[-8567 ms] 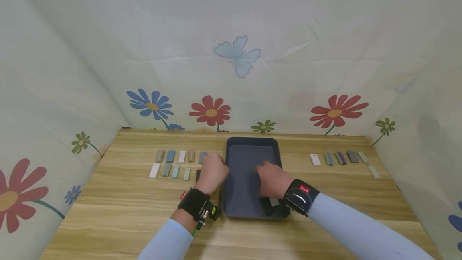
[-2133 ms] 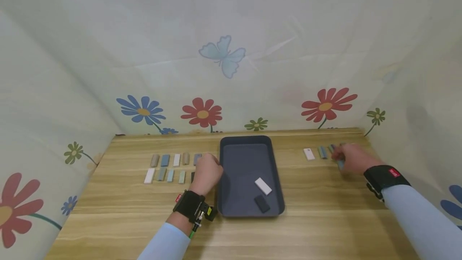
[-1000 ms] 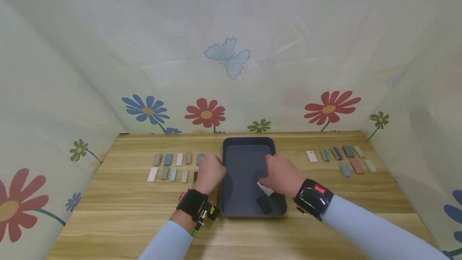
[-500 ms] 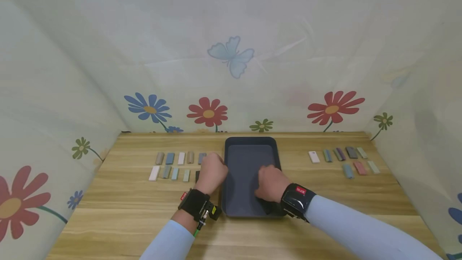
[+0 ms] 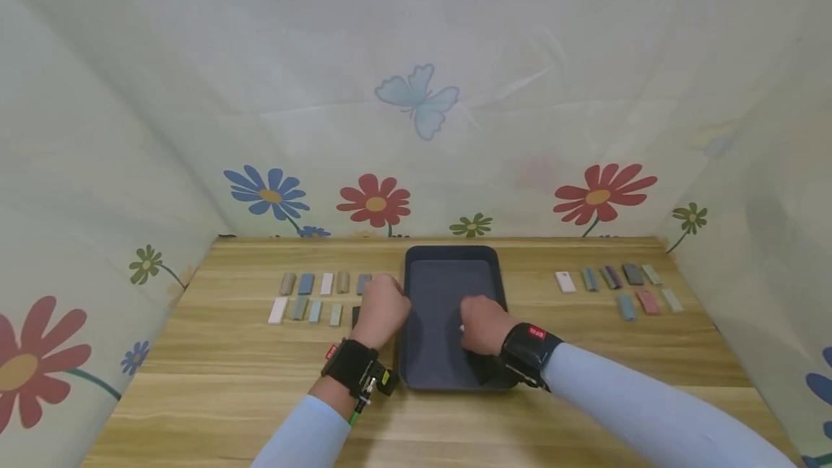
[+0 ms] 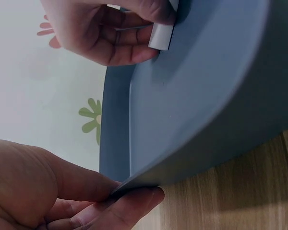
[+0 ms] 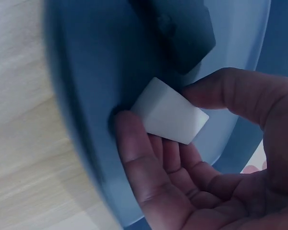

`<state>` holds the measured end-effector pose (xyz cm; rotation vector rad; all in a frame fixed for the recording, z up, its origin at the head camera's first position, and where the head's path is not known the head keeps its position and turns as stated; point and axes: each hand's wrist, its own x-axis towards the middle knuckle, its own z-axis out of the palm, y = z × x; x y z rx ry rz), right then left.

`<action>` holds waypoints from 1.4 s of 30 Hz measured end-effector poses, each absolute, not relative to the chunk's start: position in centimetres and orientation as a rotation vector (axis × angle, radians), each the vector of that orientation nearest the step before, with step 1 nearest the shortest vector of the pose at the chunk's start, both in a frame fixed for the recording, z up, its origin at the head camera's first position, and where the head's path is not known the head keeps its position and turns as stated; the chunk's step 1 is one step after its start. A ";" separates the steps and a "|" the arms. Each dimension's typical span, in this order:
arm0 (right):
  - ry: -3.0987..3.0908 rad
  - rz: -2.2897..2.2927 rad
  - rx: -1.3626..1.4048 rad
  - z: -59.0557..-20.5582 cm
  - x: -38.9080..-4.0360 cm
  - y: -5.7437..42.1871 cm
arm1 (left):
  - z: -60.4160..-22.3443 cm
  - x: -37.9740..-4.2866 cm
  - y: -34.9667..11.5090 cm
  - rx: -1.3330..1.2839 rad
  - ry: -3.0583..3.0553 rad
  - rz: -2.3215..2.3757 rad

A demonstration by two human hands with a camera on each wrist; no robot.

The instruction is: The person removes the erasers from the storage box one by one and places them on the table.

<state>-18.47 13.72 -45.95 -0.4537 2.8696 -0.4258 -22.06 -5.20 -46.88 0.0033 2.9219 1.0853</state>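
Note:
My left hand point(image 5: 383, 313) pinches the left rim of a dark blue-grey tray point(image 5: 448, 287); in the left wrist view its thumb and fingers close over the edge. Inside the tray, my right hand point(image 5: 484, 325) holds a small white block point(image 7: 173, 112) between thumb and fingers, close above the tray floor. The head view shows only a sliver of that block, and the hand hides the rest. A black block point(image 7: 189, 38) lies in the tray beside the white one, partly covered by the right hand in the head view.
Left of the tray, two rows of small blocks include a white one point(image 5: 277, 310) and a blue one point(image 5: 306, 284). To the right lie more blocks, among them a pink one point(image 5: 647, 302) and a blue one point(image 5: 627, 307). Printed cloth point(image 5: 416, 165) walls the wooden table.
My right hand has come from the right-hand blocks back into the tray and taken hold of the white block. Blue and pink blocks now lie in the lower right row. The left hand stays put.

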 end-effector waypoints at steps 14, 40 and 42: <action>2.919 -0.612 -0.393 -43.5 -20.1 15.6 | -46.6 -21.9 -5.1 0.006 2.925 1.090; 2.968 -0.653 0.193 -42.7 -19.7 32.5 | -46.7 -22.2 -5.0 -0.036 2.888 1.057; 2.961 -0.646 0.239 -43.4 -19.5 33.2 | -46.7 -22.2 -5.0 -0.034 2.889 1.056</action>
